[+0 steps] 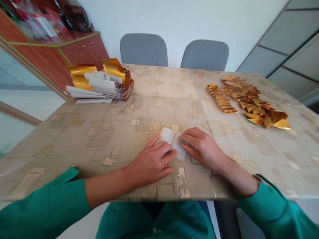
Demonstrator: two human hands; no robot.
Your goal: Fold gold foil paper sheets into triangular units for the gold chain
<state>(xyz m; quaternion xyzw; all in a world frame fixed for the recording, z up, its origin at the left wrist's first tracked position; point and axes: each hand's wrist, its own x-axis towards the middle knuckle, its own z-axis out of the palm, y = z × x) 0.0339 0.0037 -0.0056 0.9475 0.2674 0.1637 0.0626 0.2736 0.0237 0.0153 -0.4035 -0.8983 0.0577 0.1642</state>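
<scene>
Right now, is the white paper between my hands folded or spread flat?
Apparently partly folded: the paper shows two panels along a slanted line. Fingers partly cover it.

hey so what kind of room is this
Probably a home dining room, though I can't be certain: there's a large table under a patterned cover, two grey chairs along its far side, and a reddish-brown cabinet with household clutter on top.

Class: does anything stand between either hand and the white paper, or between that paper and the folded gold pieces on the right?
Nothing visible separates the left hand or right hand from the white paper. Toward the folded gold pieces, the right hand itself stands partly in between.
</scene>
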